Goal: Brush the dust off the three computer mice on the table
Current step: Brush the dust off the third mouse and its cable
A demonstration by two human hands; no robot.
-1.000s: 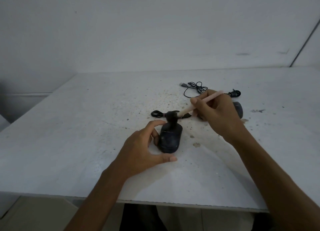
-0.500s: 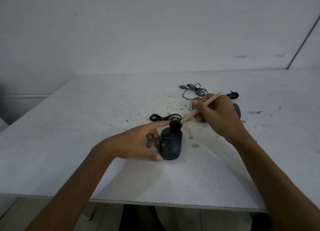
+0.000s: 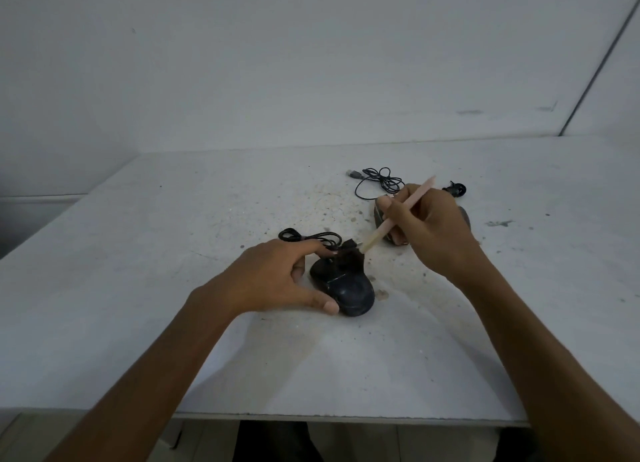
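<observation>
One black, dust-filmed mouse (image 3: 349, 290) lies mid-worktop (image 3: 156, 271), its cord (image 3: 311, 236) coiled behind. The left hand (image 3: 273, 278) grips its side, thumb and fingers curled round it. The right hand (image 3: 433, 229) pinches a pale brush (image 3: 398, 214), bristles on the mouse's front. A second mouse (image 3: 378, 215) is mostly hidden behind that hand.

A black, dust-flecked mouse (image 3: 349, 292) lies flat on the table (image 3: 138, 288) at frame centre, nose pointing away, with its cable (image 3: 311, 237) bundled just beyond the nose. The brush (image 3: 405, 208), pale handle and dark bristles, slants from upper right down onto that nose. Right of centre, a second mouse (image 3: 378, 217) shows only a grey edge and a third mouse (image 3: 464, 215) only a dark sliver.
</observation>
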